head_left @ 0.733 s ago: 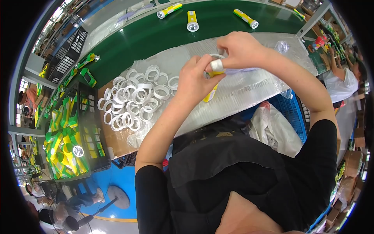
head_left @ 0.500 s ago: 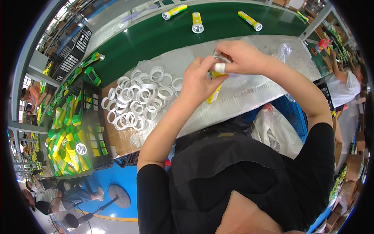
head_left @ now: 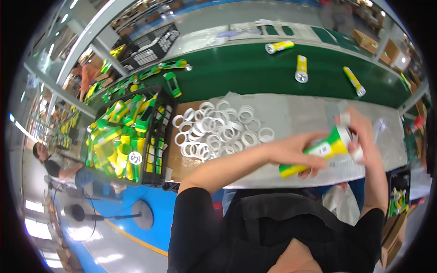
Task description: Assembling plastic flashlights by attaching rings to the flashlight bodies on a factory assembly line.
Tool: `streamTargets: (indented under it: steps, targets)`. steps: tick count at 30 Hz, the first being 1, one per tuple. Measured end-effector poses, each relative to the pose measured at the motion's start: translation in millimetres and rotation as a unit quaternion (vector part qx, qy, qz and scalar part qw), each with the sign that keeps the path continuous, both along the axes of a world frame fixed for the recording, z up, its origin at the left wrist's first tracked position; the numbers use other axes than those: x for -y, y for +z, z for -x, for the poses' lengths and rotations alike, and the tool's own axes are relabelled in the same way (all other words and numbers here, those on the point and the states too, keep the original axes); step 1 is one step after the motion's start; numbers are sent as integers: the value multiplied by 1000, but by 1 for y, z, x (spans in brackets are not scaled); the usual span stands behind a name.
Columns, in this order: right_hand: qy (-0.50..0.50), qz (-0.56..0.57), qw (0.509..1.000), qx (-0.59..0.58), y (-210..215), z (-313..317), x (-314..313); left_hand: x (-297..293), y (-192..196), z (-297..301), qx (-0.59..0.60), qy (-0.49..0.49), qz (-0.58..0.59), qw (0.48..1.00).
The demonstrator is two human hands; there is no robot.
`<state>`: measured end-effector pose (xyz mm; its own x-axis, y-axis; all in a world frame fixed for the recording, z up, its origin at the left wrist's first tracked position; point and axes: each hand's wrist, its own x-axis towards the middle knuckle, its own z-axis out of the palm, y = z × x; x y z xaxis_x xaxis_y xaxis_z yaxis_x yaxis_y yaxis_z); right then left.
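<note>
Head view: one yellow-and-green flashlight is in hand, held over the right half of the tabletop. It is tilted, its tail pointing toward the near edge and its white-rimmed lens end up and to the right. The left hand is closed around the barrel. The right hand is curled about the lens end; blur prevents telling whether it clasps the rim or merely lies against it.

Loose stock: a pile of white rings occupies the left part of the tabletop, several overlapping. A black crate, heaped with green-and-yellow bodies, stands just beyond the tabletop's left edge.

Beyond the tabletop's far edge, three flashlights lie well apart on the green belt: one near the belt's far edge, one in the middle, one farthest right.

Progress, by judgement: the work is partway through. The three pieces on the belt appear dealt with; the piece in hand appears unfinished. The rings and heaped bodies suggest much is left. Whether the white rim is a separate fitted ring cannot be determined.
</note>
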<state>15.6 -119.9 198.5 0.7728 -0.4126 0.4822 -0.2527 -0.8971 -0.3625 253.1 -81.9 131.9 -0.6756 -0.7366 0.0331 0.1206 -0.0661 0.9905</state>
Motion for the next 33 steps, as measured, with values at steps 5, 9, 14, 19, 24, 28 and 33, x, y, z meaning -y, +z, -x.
streamTargets:
  steps: [5,9,14,19,24,28,33]
  targets:
    - [-236,-121,959,101,-106,-38,78,73,-21,-10,337,180,221,897]
    - [-240,-121,949,163,-128,-74,151,130,-40,-68,326,248,324,853]
    - [-449,-103,823,332,-178,-9,280,176,-55,-268,659,537,233,472]
    - [-626,-51,777,48,-222,44,344,154,-110,-389,724,500,-36,474]
    - [-456,189,870,4,-169,-4,289,150,-133,-377,659,583,79,469]
    - [-209,-302,922,122,-164,-44,229,151,-89,-262,329,565,185,733]
    - [-178,-527,810,184,-128,-110,121,75,-60,-97,164,424,222,862]
